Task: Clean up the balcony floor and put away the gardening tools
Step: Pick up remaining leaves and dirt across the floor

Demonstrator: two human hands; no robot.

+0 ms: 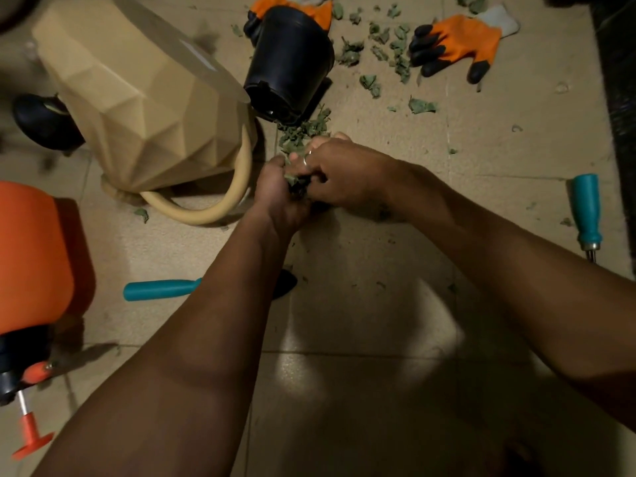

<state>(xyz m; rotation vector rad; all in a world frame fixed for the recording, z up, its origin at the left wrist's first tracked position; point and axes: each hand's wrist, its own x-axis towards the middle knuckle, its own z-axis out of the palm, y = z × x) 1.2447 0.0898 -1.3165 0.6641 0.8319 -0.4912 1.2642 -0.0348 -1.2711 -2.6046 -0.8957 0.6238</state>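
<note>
Your left grip (278, 194) and right grip (340, 173) were both curled round a clump of leaves (295, 180), low over the floor (361, 256), just before the tipped black pot (289, 60). You'd likely have done best to cup underneath and squeeze firmly, so no crumbs dropped; scattered leaves (395, 56) lay beyond.

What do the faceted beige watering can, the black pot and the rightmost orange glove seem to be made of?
Watering can: likely matte moulded plastic, from its crisp, uniform facets. Black pot: probably thin plastic, faintly glossy at its ridged base. Glove: apparently knitted fabric with dark, rubbery-looking coated fingertips.
</note>
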